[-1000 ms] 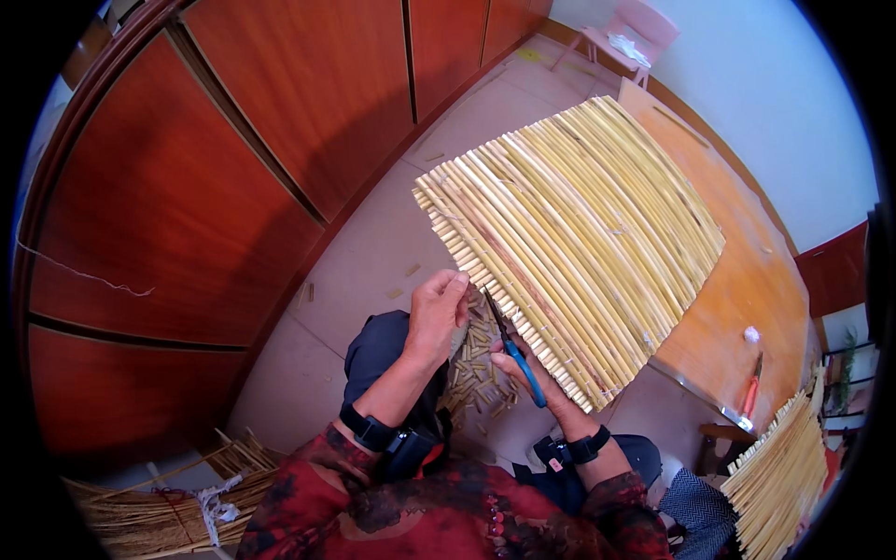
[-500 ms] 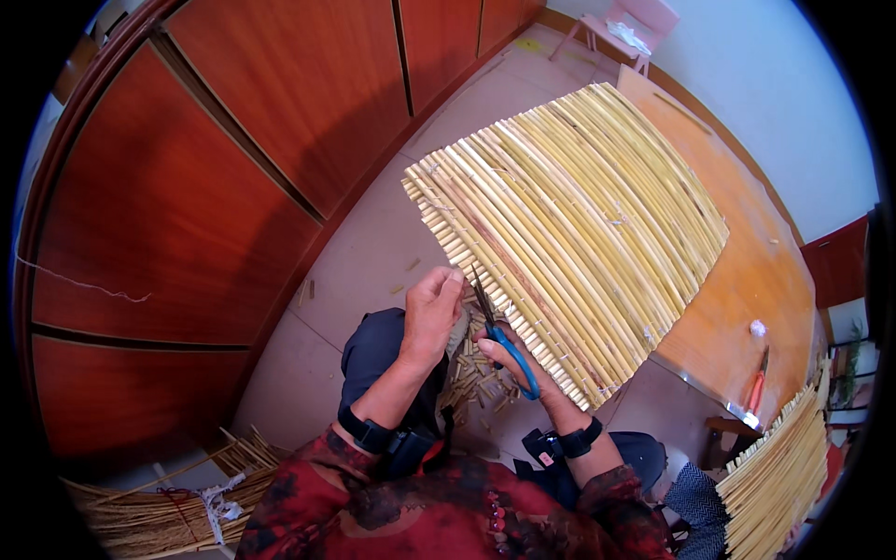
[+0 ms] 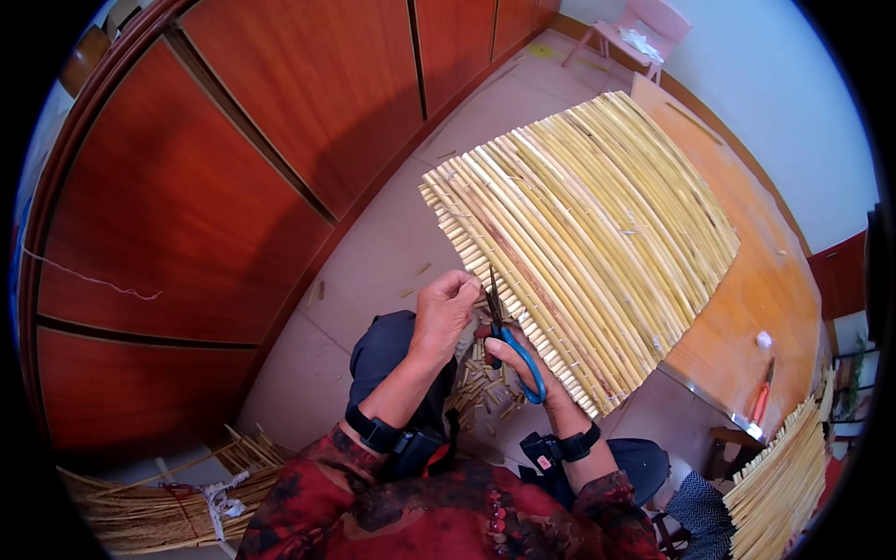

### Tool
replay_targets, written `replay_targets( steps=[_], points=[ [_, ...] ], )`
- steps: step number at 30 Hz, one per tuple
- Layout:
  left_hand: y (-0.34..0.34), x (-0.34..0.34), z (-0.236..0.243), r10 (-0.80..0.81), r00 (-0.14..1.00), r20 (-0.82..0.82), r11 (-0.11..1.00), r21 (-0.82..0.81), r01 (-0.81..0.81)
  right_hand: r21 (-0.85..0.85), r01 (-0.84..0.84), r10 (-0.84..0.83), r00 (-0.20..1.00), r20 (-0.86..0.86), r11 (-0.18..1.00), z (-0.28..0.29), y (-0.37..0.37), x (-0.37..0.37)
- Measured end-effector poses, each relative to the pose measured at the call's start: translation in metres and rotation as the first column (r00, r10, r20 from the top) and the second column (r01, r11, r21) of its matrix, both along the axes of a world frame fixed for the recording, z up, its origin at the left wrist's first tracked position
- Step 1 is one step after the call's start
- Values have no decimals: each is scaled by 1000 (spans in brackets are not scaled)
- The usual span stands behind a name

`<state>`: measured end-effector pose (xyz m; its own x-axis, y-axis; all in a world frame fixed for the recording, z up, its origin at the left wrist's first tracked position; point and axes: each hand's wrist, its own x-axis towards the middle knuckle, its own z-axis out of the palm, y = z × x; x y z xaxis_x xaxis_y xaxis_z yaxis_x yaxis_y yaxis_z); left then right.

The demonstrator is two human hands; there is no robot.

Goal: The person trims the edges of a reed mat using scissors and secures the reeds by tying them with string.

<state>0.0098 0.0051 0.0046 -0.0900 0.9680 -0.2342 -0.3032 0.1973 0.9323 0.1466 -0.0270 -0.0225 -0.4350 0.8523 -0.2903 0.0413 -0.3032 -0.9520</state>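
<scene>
A mat of pale yellow reed stalks (image 3: 588, 243), bound side by side with thread, slopes from the orange-brown table towards my lap. At its near-left edge, where cut stalk ends show in a row, my left hand (image 3: 441, 322) is closed in a pinch. Whatever lies between those fingertips is too small to make out. My right hand (image 3: 551, 385) grips a pair of scissors (image 3: 525, 359) with blue handles. The dark blades point away from me, close beside the left fingertips and along the mat's edge.
Short cut stalk pieces (image 3: 476, 387) litter the floor below my hands. Red-brown cabinets (image 3: 177, 196) stand along the left. Red-handled pliers (image 3: 762, 397) and a small white ball (image 3: 764, 340) lie on the table (image 3: 709, 359). Bundles of stalks (image 3: 140, 513) sit at both lower corners; a pink chair (image 3: 644, 33) stands behind.
The whole scene sits slightly further right and lower as my head moves. Both hands stay at the mat's edge, with the scissors still in the right one.
</scene>
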Motion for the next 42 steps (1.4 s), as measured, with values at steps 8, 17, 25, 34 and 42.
replay_targets(
  steps=[8,17,25,34,42],
  points=[
    [1,-1,2,-25,998,-58,1000,-8,24,-111,-24,28,999,32,994,4,2,1],
    [2,3,-4,8,988,-151,1000,17,-6,-128,19,-11,998,64,992,-5,1,5],
    [0,-4,-11,-2,928,-372,992,114,48,81,20,-37,975,219,997,-16,0,7],
    [2,-8,-8,-62,903,-424,975,168,145,131,-15,-29,946,324,991,-5,-1,9],
    [2,-14,-10,-123,949,-289,981,107,160,-108,-3,8,999,43,994,2,-9,4]
  ],
)
